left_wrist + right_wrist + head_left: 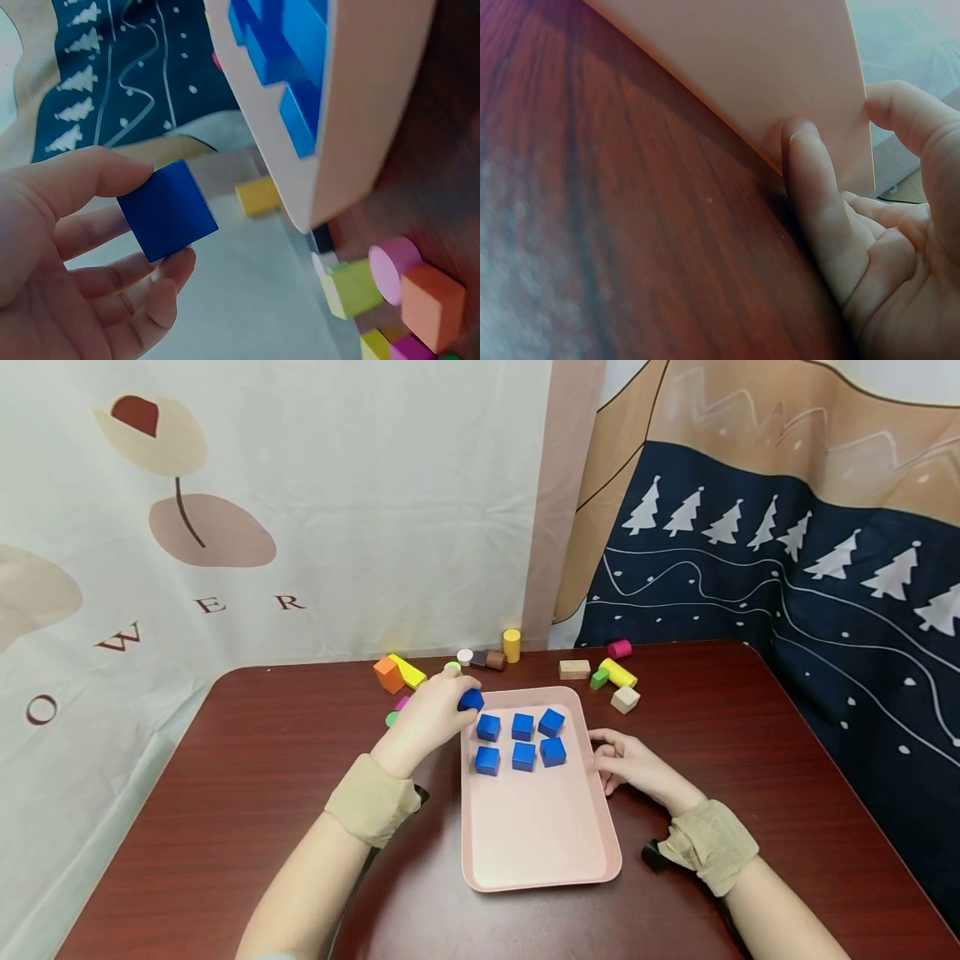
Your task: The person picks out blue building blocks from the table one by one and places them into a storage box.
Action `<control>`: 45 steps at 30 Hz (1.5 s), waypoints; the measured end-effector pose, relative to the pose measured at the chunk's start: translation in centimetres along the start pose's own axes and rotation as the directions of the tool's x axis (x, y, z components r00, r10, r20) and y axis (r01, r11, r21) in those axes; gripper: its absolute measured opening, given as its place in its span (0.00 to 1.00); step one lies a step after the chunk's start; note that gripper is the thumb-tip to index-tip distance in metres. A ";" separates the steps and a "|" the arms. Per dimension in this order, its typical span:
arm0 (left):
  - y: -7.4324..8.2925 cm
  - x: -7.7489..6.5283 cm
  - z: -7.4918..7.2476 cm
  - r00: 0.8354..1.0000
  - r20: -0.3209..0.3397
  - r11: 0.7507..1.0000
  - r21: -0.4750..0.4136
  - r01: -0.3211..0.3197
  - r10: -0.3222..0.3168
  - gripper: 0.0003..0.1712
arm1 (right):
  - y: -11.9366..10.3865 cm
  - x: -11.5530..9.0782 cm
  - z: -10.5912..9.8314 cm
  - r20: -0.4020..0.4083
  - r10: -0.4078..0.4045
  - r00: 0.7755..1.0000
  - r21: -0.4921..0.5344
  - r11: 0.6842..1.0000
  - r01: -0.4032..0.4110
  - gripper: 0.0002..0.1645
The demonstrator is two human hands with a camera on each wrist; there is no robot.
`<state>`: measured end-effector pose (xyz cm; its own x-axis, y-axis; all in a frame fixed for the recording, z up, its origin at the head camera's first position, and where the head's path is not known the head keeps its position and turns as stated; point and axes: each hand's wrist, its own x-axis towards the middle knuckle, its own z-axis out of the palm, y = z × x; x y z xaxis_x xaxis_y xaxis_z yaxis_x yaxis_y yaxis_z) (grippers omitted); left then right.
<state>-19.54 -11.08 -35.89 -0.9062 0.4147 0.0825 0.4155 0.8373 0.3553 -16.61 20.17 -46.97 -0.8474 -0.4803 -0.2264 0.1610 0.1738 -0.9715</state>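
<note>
My left hand [431, 714] pinches a blue cube [471, 699] between thumb and fingers, at the tray's far left corner. In the left wrist view the same cube [169, 210] shows in the fingers, apart from the tray wall. Several more blue cubes [522, 727] stand in two rows on the far half of the pink tray [540, 843]. My right hand [633, 764] is at the tray's right edge. Its thumb [814, 169] lies against the outer wall [750, 67], and the index fingertip touches the rim.
Left of the tray's far end lie an orange block [388, 674], a yellow block [407, 672] and small green and purple pieces. Behind it stand a yellow cylinder [512, 645] and a brown cylinder [496, 660]. To the right lie wooden blocks [574, 669], a yellow cylinder [618, 672] and a magenta one.
</note>
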 end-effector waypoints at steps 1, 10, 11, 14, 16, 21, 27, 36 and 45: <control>0.3 -0.1 0.0 1.000 0.007 1.000 -0.009 -0.008 0.008 0.20 | 0.0 0.0 0.0 -0.002 0.003 1.000 -0.002 1.000 -0.003 0.35; 2.9 -0.7 0.3 0.995 0.089 0.999 -0.021 -0.037 0.039 0.22 | 0.3 0.1 -0.2 -0.003 0.013 1.000 -0.001 1.000 -0.013 0.34; 3.2 -0.7 0.4 0.994 0.098 0.999 -0.018 -0.044 0.045 0.23 | 0.3 0.1 -0.2 -0.002 0.013 1.000 -0.002 1.000 -0.013 0.34; 4.0 -0.7 0.6 0.991 0.113 0.997 0.001 -0.073 0.073 0.24 | 0.2 0.1 -0.1 -0.001 0.015 1.000 -0.001 1.000 -0.015 0.34; 4.4 -0.6 0.8 0.989 0.117 0.995 0.004 -0.097 0.096 0.23 | 0.0 0.0 -0.1 0.000 0.015 1.000 0.004 1.000 -0.015 0.33; 5.4 -0.6 1.2 0.982 0.127 0.988 0.037 -0.148 0.142 0.21 | -1.3 -0.6 0.4 0.005 0.017 1.000 0.001 1.000 -0.017 0.32; 6.6 -0.8 1.6 0.968 0.155 0.979 0.032 -0.202 0.195 0.21 | -0.3 -0.3 0.1 0.011 -0.004 1.000 0.002 1.000 0.004 0.34; 8.2 -0.6 3.3 0.948 0.161 0.959 0.029 -0.283 0.275 0.16 | 0.1 -0.1 0.0 0.010 -0.015 1.000 0.008 1.000 0.015 0.34; 9.1 -0.5 5.1 0.926 0.257 0.948 0.081 -0.306 0.277 0.12 | 0.0 -0.1 0.1 0.003 -0.024 1.000 0.020 1.000 0.024 0.33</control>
<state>-14.92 -1.80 -37.47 -0.7036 0.7077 -0.0647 0.6781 0.6958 0.2366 -16.52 20.14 -46.96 -0.8493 -0.4872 -0.2035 0.1512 0.1448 -0.9778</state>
